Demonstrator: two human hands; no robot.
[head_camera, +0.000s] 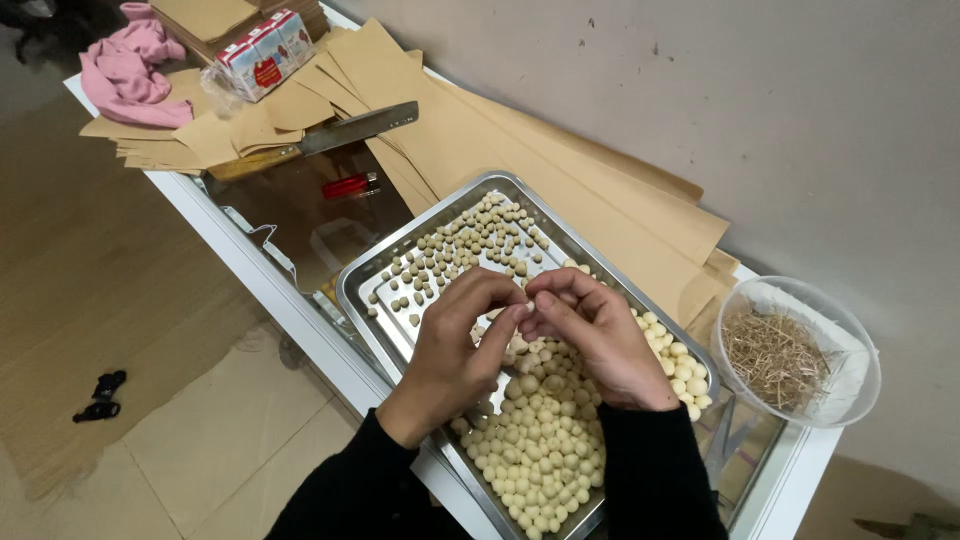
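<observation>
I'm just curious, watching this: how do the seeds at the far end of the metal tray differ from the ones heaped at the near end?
The far seeds look smaller and duller, grey-tan; the near seeds look bigger, rounder and pale cream. The far seeds lie spread thin, with bare tray between them; the near seeds are heaped close together. The left hand and right hand meet over the near seeds, not the far ones. Both lots lie loose in the same tray.

Home food-prep table (300, 310): seed tray (390, 262), cleaver (330, 135).
</observation>
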